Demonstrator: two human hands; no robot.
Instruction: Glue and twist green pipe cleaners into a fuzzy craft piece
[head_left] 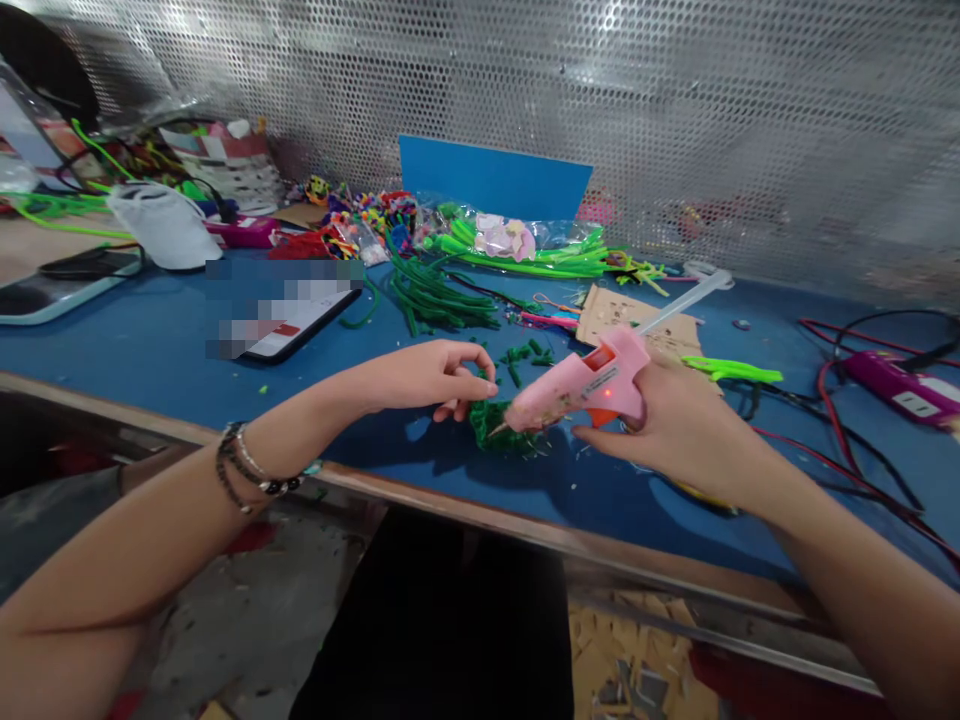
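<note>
My right hand (675,425) is wrapped round the handle of a pink hot glue gun (570,385). A clear glue stick (686,300) pokes out of its back, and a small red light glows on its side. The nozzle points down and left, close over a dark green fuzzy pipe-cleaner piece (486,425) above the table. At that piece's left edge, my left hand (450,378) has its thumb and fingers curled in a pinch on it. Short cut bits of green pipe cleaner (517,360) lie just behind. Whether the nozzle touches the piece, I cannot tell.
Behind lie a bundle of green pipe cleaners (435,290), bagged bright green stems (517,255) and a cardboard piece (600,318). A phone (307,315) rests to the left. Cables run to a purple power strip (900,385) at right. The table's front edge (450,505) is near.
</note>
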